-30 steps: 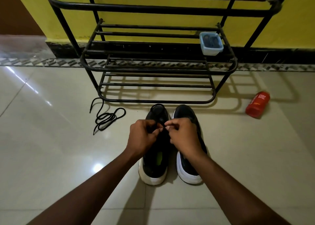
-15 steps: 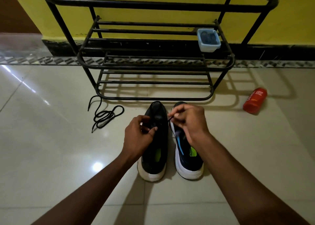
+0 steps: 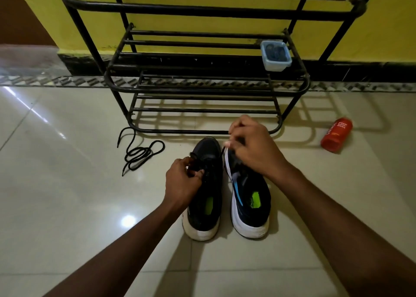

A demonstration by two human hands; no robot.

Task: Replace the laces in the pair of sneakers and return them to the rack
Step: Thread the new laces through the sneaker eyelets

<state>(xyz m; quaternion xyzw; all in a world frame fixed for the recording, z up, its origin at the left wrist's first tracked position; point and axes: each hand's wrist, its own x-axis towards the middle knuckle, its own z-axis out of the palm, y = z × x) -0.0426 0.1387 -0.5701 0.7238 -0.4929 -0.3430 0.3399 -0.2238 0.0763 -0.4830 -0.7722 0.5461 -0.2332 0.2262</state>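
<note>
With left hand [image 3: 183, 179] pinching thin black lace [image 3: 223, 150] at left black white-soled sneaker [image 3: 203, 206], right hand [image 3: 252, 146] pinching its end (drawn rightward): avoid yanking; may unthread the eyelet.

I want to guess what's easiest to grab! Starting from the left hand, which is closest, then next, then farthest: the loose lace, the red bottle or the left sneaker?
1. Left sneaker: right at the left hand.
2. Loose lace: on the floor, a little way to the left.
3. Red bottle: on the floor, far off to the right, past both sneakers.
</note>
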